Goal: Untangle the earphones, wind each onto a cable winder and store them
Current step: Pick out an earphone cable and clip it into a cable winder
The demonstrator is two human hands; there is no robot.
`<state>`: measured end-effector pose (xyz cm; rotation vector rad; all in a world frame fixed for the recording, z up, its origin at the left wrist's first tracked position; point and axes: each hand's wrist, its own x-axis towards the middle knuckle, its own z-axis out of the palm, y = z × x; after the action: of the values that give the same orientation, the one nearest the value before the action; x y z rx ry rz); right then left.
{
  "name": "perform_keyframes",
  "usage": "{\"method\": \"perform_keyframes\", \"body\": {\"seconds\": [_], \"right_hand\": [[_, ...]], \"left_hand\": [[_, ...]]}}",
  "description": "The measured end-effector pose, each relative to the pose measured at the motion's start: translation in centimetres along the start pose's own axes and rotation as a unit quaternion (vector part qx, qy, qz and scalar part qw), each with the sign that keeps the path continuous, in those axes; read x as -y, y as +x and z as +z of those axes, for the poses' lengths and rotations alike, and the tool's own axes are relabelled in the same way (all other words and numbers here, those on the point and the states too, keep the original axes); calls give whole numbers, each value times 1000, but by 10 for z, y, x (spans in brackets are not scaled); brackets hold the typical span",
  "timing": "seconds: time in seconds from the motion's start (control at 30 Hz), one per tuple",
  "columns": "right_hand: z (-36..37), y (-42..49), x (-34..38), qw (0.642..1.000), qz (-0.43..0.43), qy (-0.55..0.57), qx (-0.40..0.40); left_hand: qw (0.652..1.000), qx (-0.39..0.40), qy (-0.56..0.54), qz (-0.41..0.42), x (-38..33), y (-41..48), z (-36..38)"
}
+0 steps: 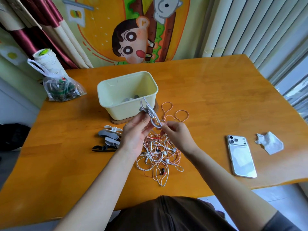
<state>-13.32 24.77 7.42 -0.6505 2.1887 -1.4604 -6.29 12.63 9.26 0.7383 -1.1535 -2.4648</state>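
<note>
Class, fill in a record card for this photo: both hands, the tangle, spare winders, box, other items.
left hand: holds a grey cable winder wound with pale cable
right hand: pinches the cable at the winder's near end
tangle: white and orange earphones on the table, below the hands
spare winders: piled left of the tangle
box: cream, behind the hands
other items: phone, crumpled tissue, plastic bag
</note>
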Motion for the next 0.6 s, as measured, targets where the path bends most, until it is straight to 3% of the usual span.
{"method": "perform_keyframes", "body": {"seconds": [0.23,0.3,0.47,0.6], "right_hand": [[3,0,-6,1000,18,0,20],[4,-1,-5,1000,12,-11,24],[0,-2,4,999,6,-26,36],[-11,1,7,998,-7,-43,51]], "left_hand": [[995,-74,49,35,3,11,6],[986,-104,118,63,5,13,1],[889,-88,404,197,11,15,-17],[837,-91,496,214,15,15,-26]]}}
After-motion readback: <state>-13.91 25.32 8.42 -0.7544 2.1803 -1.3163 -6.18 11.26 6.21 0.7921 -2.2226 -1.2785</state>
